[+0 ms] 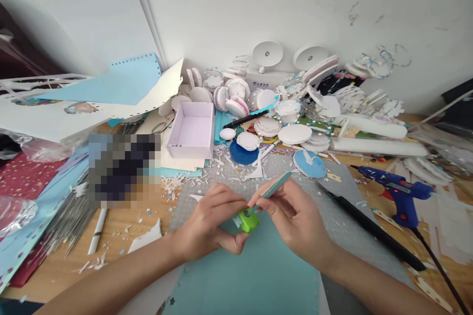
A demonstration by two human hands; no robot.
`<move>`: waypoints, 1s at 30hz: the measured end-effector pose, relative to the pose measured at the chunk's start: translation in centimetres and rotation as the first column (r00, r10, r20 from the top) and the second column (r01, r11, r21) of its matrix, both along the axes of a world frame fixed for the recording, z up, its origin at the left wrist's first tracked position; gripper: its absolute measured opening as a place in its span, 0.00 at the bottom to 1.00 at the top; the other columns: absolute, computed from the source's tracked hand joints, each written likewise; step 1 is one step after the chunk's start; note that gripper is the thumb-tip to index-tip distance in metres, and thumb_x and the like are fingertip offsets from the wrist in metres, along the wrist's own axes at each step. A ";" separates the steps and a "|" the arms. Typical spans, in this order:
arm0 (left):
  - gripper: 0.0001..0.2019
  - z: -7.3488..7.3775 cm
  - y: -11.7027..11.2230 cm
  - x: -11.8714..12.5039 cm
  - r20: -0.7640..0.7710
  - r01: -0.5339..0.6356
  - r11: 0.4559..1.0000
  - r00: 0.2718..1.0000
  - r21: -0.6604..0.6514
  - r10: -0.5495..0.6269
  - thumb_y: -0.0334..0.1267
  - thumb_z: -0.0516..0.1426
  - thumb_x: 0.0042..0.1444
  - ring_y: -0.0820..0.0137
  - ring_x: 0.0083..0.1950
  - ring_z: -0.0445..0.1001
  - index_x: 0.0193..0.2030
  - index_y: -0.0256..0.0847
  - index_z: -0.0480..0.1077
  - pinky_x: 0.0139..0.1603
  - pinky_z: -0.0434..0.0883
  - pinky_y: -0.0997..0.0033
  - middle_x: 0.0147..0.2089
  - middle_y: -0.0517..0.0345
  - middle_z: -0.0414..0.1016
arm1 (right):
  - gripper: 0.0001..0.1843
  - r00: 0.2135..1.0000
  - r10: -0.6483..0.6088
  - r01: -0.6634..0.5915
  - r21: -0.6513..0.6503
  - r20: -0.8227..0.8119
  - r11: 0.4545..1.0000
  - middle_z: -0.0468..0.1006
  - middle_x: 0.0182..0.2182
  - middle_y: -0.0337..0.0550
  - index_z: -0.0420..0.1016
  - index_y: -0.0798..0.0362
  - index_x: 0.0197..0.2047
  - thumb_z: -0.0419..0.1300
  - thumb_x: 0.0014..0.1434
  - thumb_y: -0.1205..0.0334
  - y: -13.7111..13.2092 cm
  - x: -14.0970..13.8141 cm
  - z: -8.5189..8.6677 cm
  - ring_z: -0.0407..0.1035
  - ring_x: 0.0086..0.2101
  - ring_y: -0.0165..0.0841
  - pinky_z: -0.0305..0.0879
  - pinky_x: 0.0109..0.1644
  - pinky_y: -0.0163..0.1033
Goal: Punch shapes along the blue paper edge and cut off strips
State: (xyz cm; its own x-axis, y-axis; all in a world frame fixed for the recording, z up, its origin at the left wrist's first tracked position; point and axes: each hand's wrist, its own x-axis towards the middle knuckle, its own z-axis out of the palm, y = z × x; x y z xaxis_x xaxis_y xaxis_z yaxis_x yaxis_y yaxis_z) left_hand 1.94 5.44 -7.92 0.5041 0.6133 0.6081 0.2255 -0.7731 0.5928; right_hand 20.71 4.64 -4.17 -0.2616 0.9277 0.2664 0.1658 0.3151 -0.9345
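My left hand [214,226] is closed around a small bright green plastic piece [248,220], pinching it from the left and below. My right hand [291,216] grips slim teal tweezers [271,189], whose tip touches the top of the green piece. Both hands hover over a light blue paper sheet [258,275] that lies on a grey cutting mat [332,216].
A blue glue gun [397,194] with a black cord lies at the right, a long black tool [369,229] beside it. An open white box [192,130], white discs [294,134], a blue disc [242,153] and paper scraps crowd the back. Paper sheets and metal sticks [66,226] lie at the left.
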 end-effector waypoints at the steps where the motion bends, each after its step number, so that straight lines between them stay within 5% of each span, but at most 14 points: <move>1: 0.20 0.1 0.0 0.1 0.026 -0.019 0.999 0.999 -0.051 0.021 0.33 0.63 0.48 0.63 0.39 0.72 0.50 0.38 0.69 0.42 0.69 0.61 0.40 0.49 0.77 | 0.03 1.000 -0.016 0.016 0.019 -0.017 1.000 0.76 0.30 0.37 0.68 0.49 0.37 0.56 0.62 0.67 0.0 0.0 0.0 0.72 0.32 0.29 0.71 0.37 0.33; 9: 0.17 0.8 -0.1 0.3 0.077 -0.090 0.948 0.990 -0.304 0.118 0.36 0.65 0.49 0.61 0.44 0.74 0.47 0.40 0.72 0.47 0.69 0.61 0.43 0.50 0.77 | 0.06 0.994 -0.105 0.108 0.119 -0.030 0.987 0.76 0.33 0.39 0.69 0.48 0.38 0.56 0.61 0.69 0.3 -0.7 0.1 0.73 0.36 0.31 0.72 0.40 0.35; 19: 0.22 0.7 0.5 -0.2 0.003 -0.083 0.993 0.997 -0.089 0.083 0.47 0.65 0.49 0.61 0.42 0.75 0.49 0.40 0.71 0.44 0.70 0.61 0.41 0.49 0.79 | 0.05 0.994 -0.108 0.107 0.105 0.003 0.989 0.76 0.34 0.41 0.70 0.49 0.38 0.56 0.62 0.69 -0.1 -0.7 -0.3 0.74 0.37 0.33 0.73 0.41 0.38; 30: 0.16 1.1 -0.1 0.2 0.020 -0.123 0.974 0.991 -0.189 0.129 0.36 0.67 0.49 0.63 0.38 0.74 0.45 0.39 0.73 0.42 0.67 0.63 0.37 0.52 0.78 | 0.05 0.999 -0.045 0.043 0.054 0.031 0.998 0.76 0.33 0.40 0.69 0.47 0.37 0.55 0.62 0.67 0.0 -0.5 -0.2 0.74 0.37 0.33 0.72 0.40 0.37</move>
State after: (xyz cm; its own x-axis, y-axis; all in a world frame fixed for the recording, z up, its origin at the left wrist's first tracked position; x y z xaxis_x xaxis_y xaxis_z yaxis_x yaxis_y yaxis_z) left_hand 2.10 5.38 -6.78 0.3981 0.7750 0.4909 0.2927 -0.6144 0.7327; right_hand 20.25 4.65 -4.39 -0.2298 0.9233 0.3078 0.2103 0.3559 -0.9106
